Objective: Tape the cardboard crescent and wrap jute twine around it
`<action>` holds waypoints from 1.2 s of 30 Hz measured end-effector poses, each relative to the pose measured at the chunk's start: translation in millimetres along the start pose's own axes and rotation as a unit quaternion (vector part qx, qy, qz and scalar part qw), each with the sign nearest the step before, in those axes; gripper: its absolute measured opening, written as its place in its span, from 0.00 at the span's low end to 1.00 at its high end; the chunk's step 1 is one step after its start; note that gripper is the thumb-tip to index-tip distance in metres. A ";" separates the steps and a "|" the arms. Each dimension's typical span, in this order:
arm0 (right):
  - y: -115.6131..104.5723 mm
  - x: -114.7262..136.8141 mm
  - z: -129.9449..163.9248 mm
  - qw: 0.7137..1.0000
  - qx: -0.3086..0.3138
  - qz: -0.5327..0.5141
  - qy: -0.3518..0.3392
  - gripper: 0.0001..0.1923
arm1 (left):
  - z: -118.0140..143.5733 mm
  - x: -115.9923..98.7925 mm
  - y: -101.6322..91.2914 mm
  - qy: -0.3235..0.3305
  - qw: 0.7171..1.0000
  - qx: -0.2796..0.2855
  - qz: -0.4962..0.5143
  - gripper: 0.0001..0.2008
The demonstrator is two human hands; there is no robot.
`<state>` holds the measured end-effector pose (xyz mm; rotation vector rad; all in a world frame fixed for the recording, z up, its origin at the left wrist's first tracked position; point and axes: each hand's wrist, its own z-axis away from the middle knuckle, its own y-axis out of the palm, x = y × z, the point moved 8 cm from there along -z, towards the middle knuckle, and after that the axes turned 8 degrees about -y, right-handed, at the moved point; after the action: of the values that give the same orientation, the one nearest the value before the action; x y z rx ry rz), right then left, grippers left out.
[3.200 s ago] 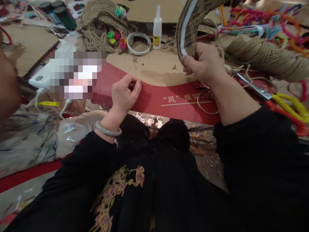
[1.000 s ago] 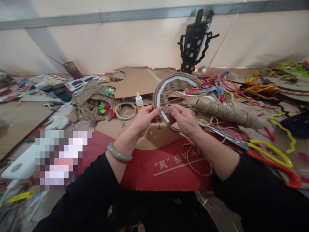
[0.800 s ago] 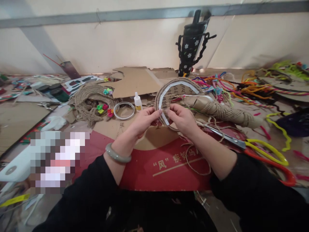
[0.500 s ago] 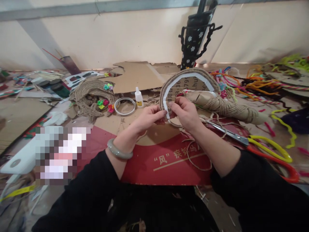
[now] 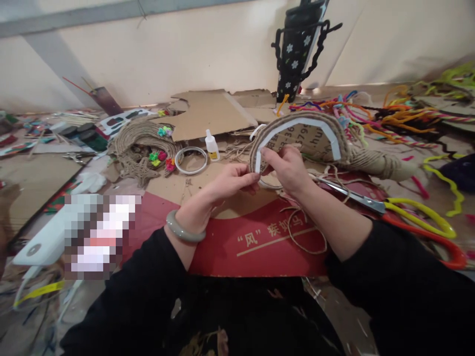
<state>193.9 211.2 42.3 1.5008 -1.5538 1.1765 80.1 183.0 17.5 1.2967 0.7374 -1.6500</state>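
Note:
A half-round cardboard piece (image 5: 315,137) stands raised over the table, its curved rim covered with rows of brown twine. White tape strips run along the inside of that rim. My left hand (image 5: 235,180) pinches the piece's lower left end between thumb and fingers. Across from it, my right hand (image 5: 287,165) has its fingers closed at the inner side of the same end, against the tape; its fingertips are partly hidden. Loose twine (image 5: 306,242) curls below my right wrist on a red cardboard sheet (image 5: 230,257).
Scissors (image 5: 371,203) lie to the right beside a twine-wound roll (image 5: 378,163). A glue bottle (image 5: 212,146), a white ring (image 5: 191,161) and a twine wreath with flowers (image 5: 144,141) sit left of centre. A black flowered tumbler (image 5: 297,54) stands behind; a white power bank (image 5: 48,232) lies left.
The half-round piece has turned slightly, its right end now lower and further right over the twine roll. My right hand has shifted a little along it; my left keeps its pinch.

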 end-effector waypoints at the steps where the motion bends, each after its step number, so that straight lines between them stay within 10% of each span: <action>1: -2.0 0.8 -0.2 1.000 -0.005 0.011 -0.004 0.17 | 0.1 1.0 1.3 -0.007 1.000 0.008 -0.005 0.10; 20: -12.0 -10.7 0.8 0.997 -0.069 -0.030 -0.005 0.22 | 2.5 -1.6 0.4 0.008 0.999 0.023 -0.032 0.10; 26: 8.8 -8.6 5.9 0.998 0.022 -0.055 0.033 0.24 | 0.7 -6.1 -21.6 0.063 0.994 -0.079 0.031 0.15; 36: 9.6 -9.9 10.1 0.996 0.041 -0.042 0.067 0.25 | 1.6 -8.2 -20.4 0.071 0.992 -0.072 0.078 0.14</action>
<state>186.8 205.1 27.9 1.4919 -1.3559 1.2783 61.6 192.7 24.4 1.3416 0.8038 -1.3667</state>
